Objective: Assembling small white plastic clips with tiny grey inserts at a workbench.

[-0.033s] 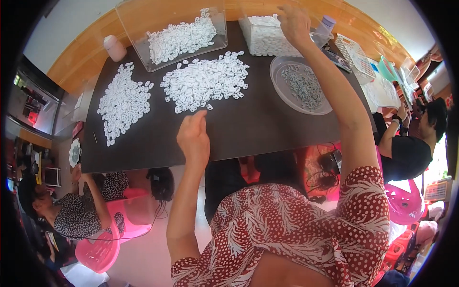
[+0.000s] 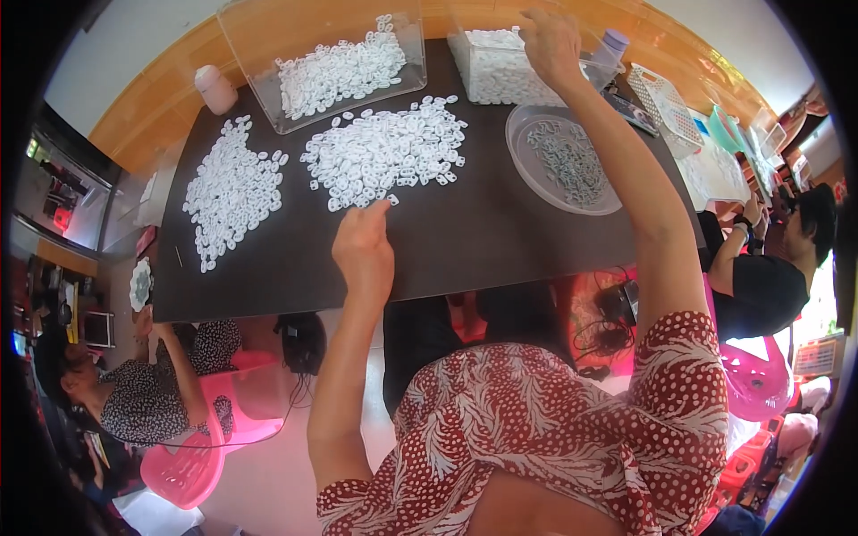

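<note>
My left hand (image 2: 364,246) is closed, thumb and forefinger pressed together at the near edge of the middle pile of small white oval plastic pieces (image 2: 384,152). Whatever it pinches, if anything, is hidden. A loose white piece (image 2: 392,200) lies by its fingertips. My right hand (image 2: 552,49) is raised at the far right, over a clear bin (image 2: 500,76) filled with white pieces. Its fingers are bent together, and their contents cannot be made out. Below my right forearm, a round clear tray (image 2: 520,165) holds small grey metal-looking parts (image 2: 567,161).
Another white pile (image 2: 234,196) lies at the left of the dark table (image 2: 465,241). Behind stands a tilted clear box (image 2: 259,89) with more pieces. A pink bottle (image 2: 214,89) and a white basket (image 2: 666,112) are near the edges. People sit on both sides.
My left hand has shifted slightly forward, toward the middle pile. The right hand has hardly moved.
</note>
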The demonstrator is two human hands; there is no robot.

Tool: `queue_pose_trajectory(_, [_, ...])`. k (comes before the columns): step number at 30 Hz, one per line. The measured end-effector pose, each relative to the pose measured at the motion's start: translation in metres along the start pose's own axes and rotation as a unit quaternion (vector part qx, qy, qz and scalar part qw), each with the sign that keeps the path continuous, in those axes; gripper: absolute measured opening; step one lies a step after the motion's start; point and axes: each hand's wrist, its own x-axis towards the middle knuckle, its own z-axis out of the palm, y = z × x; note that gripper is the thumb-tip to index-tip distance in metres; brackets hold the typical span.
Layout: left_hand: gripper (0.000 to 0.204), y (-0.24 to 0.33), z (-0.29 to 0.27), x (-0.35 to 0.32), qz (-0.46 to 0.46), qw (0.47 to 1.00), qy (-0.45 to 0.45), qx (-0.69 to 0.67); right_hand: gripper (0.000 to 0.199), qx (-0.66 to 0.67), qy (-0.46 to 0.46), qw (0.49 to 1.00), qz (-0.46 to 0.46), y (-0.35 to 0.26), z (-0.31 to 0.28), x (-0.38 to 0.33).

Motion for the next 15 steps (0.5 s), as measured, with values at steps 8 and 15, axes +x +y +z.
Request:
queue_pose_trajectory(8, [0.01,-0.022,0.016,0.026,0.212,0.958,-0.124,0.147,0.015,0.109,-0.07,0.99,-0.054,-0.036,-0.039,-0.051])
queue_pose_trajectory(15, [0.013,-0.018,0.021,0.025,0.215,0.96,-0.124,0.133,0.009,0.167,-0.224,0.96,0.018,-0.006,-0.083,-0.095])
